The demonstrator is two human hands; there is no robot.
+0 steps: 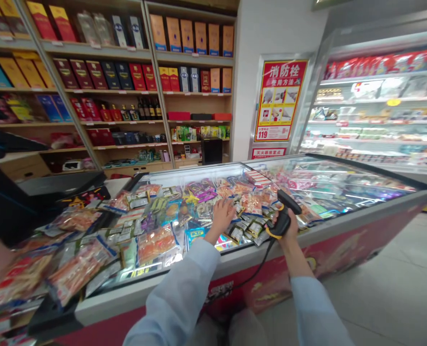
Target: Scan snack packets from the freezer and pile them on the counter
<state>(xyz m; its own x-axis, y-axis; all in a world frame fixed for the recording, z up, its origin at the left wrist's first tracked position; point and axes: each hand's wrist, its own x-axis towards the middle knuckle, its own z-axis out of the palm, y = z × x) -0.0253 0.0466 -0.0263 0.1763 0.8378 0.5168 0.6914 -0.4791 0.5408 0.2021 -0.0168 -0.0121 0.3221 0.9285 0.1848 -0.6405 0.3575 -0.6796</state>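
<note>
One black handheld scanner, above the freezer near its front edge; right grip closed around its handle. Left grip open, fingers spread over bagged goods.

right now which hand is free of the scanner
The left hand, spread open over the packets on the freezer; the right hand is the one gripping the black scanner.

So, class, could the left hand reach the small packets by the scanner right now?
Probably yes: the left hand is beside the small packets, uncovered on the glass top, and the barcode scanner in the right hand leaves that side free.
</note>
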